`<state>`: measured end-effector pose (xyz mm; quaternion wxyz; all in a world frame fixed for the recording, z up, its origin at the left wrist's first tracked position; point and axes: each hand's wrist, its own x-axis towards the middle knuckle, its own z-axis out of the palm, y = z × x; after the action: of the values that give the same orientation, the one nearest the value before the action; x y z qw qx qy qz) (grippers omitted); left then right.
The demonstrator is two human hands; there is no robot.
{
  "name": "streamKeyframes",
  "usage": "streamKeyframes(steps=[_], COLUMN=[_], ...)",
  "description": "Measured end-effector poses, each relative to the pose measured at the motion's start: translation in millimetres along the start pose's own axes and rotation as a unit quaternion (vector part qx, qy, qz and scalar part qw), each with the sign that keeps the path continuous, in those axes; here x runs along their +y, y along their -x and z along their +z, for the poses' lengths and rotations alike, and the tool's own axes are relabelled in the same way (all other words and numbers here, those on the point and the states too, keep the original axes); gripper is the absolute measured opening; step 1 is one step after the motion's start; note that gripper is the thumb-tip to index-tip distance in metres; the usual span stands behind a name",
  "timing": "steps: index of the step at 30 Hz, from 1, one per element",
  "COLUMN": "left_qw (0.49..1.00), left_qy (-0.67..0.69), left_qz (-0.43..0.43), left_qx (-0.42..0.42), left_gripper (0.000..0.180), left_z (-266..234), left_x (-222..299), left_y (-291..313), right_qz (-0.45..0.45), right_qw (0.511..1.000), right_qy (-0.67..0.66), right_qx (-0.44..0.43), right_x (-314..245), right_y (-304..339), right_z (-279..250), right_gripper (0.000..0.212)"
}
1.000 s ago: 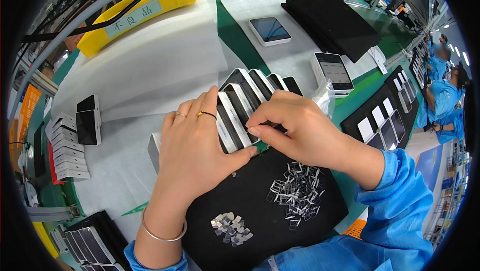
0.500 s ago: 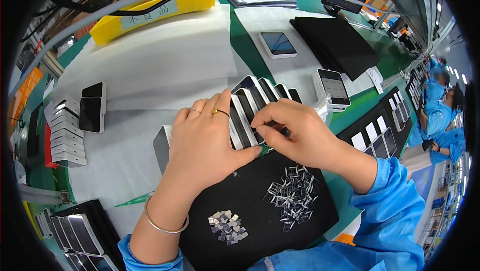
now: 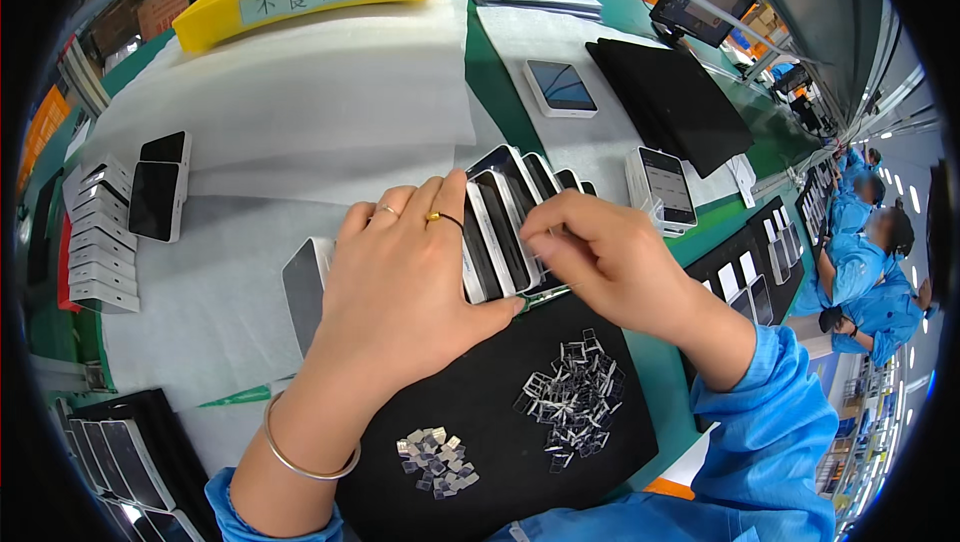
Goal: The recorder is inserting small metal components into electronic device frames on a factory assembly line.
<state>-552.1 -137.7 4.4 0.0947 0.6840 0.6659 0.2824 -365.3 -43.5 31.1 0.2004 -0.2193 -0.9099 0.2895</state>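
Note:
A tight row of slim white-edged phones or phone boxes (image 3: 492,232) stands on edge before me. My left hand (image 3: 405,277) is closed around the row's left end, fingers along the top and thumb at the near side. Over the row's right part, my right hand (image 3: 615,257) has thumb and forefinger pinched together. Whatever they hold, if anything, is hidden. Nearer me, on a black mat (image 3: 480,382), lie a heap of small dark-and-white frame-like pieces (image 3: 575,397) and a smaller heap of silvery square chips (image 3: 438,462).
White boxes (image 3: 103,242) and dark-screened phones (image 3: 155,197) stand at the left. Behind lie a yellow bin (image 3: 310,4), a white device (image 3: 560,87) and a black folder (image 3: 670,102). More phones lie lower left (image 3: 125,457). Co-workers (image 3: 860,252) sit far right.
The small dark piece that showed in my right fingers no longer shows. My right hand has turned slightly at the row. My left hand keeps its hold; the whole view has shifted.

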Motion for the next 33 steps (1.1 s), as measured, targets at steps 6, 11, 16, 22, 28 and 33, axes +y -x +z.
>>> streamKeyframes(steps=[6,11,16,22,28,33], left_qw=[1.0,1.0,1.0,1.0,1.0,1.0], left_qy=[-0.01,-0.012,-0.014,-0.012,0.0,-0.006], left_qz=[0.001,0.005,0.002,-0.006,0.003,-0.009], left_qx=[0.003,0.001,0.0,-0.007,0.003,-0.01], left_gripper=[0.096,0.096,0.096,0.096,0.097,0.098], left_z=[2.1,1.2,1.2,-1.3,1.9,-1.5], left_x=[-1.4,-1.6,-1.0,0.2,-0.7,1.2], left_y=[1.0,1.8,0.2,0.5,-0.2,0.2], right_qz=[-0.031,-0.03,0.015,-0.052,-0.077,-0.056], right_qw=[0.989,0.986,0.985,0.991,0.973,0.981], right_qy=[0.088,0.088,0.087,0.1,0.202,0.184], right_qx=[-0.111,-0.14,-0.148,-0.076,-0.082,-0.018], right_x=[-7.3,-11.0,-11.8,-3.3,-14.8,-20.7], right_y=[-16.8,-22.8,-20.7,-5.1,19.2,28.7], right_z=[-6.7,-10.2,-12.7,-7.8,-1.4,9.4], right_gripper=[0.019,0.018,0.017,0.019,0.033,0.038])
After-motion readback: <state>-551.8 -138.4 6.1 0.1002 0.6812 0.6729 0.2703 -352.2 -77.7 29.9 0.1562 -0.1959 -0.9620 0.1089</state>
